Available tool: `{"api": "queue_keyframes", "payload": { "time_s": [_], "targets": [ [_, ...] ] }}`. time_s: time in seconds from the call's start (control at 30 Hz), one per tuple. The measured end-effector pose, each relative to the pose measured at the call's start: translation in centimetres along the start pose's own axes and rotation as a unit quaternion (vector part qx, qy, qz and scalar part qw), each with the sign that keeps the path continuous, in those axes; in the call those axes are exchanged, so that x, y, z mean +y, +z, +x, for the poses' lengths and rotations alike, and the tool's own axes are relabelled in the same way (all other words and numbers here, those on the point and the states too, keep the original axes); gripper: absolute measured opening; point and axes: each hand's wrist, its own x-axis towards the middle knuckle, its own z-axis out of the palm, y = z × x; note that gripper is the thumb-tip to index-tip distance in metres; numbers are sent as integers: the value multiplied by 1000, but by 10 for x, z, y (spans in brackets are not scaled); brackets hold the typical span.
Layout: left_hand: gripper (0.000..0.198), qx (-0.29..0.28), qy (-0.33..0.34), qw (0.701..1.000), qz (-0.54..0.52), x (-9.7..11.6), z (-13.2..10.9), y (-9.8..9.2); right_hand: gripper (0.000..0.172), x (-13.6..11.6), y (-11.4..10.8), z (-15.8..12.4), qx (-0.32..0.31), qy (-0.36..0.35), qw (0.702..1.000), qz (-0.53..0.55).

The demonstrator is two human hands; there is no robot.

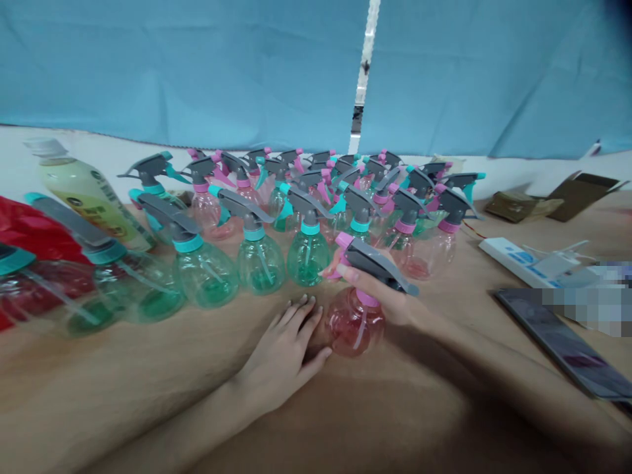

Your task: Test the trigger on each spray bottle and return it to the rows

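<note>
A round, see-through pink spray bottle [348,326] with a grey and pink trigger head stands on the wooden table just in front of me. My right hand [392,299] is closed around its neck and head, with fingers by the trigger. Palm down, my left hand [284,349] lies on the table to the left of this bottle, its fingers outstretched and the thumb close to the bottle's base. Behind my hands runs a front row of spray bottles, among them a green one [309,257] with a turquoise collar and a clear-pink one [399,247].
More pink and green spray bottles crowd behind the front row. A labelled bottle with a white cap [89,191] and red plastic [39,230] are at left. On the right lie a phone [563,342], a white power strip [518,260] and an open brown box [582,194]. Blue cloth [247,72] hangs behind.
</note>
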Motion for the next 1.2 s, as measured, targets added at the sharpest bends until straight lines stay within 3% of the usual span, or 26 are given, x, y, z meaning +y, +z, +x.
{"api": "queue_keyframes", "payload": {
  "time_s": [0.37,0.57,0.8,1.2],
  "targets": [
    [51,-1,1,1000,15,-1,-1,3,31,-7,-3,1,0,-28,997,-75],
    [50,0,0,1000,11,-1,-1,2,30,-7,-2,1,-5,-27,999,-44],
    [49,4,5,1000,12,-2,1,2,15,2,2,-1,-6,14,998,64],
    [49,15,9,1000,7,-2,0,3,17,3,-1,-1,-20,-10,997,68]
  ]
}}
